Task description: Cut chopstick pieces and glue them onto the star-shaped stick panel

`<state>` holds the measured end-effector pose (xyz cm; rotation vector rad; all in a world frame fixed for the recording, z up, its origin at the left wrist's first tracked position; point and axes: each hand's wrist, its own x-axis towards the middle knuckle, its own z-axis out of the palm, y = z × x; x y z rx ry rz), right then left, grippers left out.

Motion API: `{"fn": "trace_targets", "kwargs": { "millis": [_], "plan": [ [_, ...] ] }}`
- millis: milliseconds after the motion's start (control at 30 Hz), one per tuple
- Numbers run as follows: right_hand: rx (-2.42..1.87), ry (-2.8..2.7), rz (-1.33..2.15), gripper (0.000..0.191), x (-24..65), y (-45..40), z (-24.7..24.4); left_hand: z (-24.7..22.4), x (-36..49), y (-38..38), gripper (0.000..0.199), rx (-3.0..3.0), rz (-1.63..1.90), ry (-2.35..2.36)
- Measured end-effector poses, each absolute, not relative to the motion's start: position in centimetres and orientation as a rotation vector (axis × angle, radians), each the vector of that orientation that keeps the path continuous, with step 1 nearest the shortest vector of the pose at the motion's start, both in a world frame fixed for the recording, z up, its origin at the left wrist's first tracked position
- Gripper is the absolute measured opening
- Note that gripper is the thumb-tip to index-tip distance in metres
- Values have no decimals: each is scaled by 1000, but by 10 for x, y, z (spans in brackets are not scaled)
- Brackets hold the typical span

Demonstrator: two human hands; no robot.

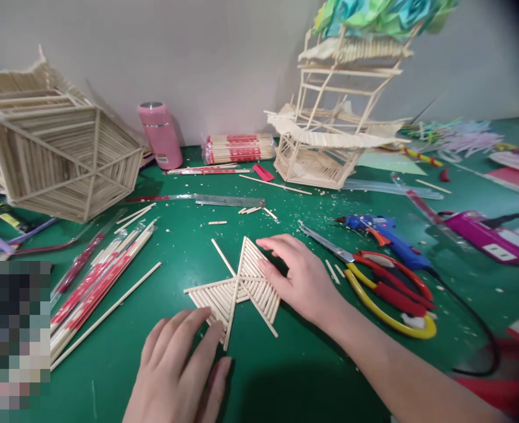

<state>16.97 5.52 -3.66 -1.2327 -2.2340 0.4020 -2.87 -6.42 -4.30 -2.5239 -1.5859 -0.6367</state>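
Observation:
A flat panel of wooden sticks (237, 285) lies on the green tabletop, with spokes crossing at its centre and some wedges filled by rows of cut sticks. My left hand (182, 352) rests at the panel's lower left, fingers stretched out, fingertips over its edge. On the upper right side, my right hand (301, 276) touches the stick rows with its thumb and fingers apart. Part of the panel's right edge is hidden behind that hand. Neither hand encloses anything that I can see.
Right of the panel are scissors (374, 288), a blue glue gun (383, 235) and a purple device (492, 235). Wrapped chopsticks (105, 270) lie left. Behind stand a stick frame (66, 153), a pink bottle (160, 135), a chopstick bundle (239, 148) and a tiered stick model (325, 141).

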Motion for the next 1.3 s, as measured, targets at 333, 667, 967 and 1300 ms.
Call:
{"fn": "trace_targets", "kwargs": {
  "millis": [333,667,967,1300],
  "plan": [
    [-1024,-2412,715,11,165,33,-29,-48,-13,-28,35,-2620,-488,-1528],
    [-1042,-2376,800,11,170,33,-36,-50,-21,-23,36,-2665,-439,-1563],
    [-1069,-2401,781,12,170,35,-37,-53,-17,-23,30,-2605,-411,-1483],
    [-1082,-2390,769,11,168,36,-38,-53,-22,-18,31,-2611,-320,-1344]
  ]
}}
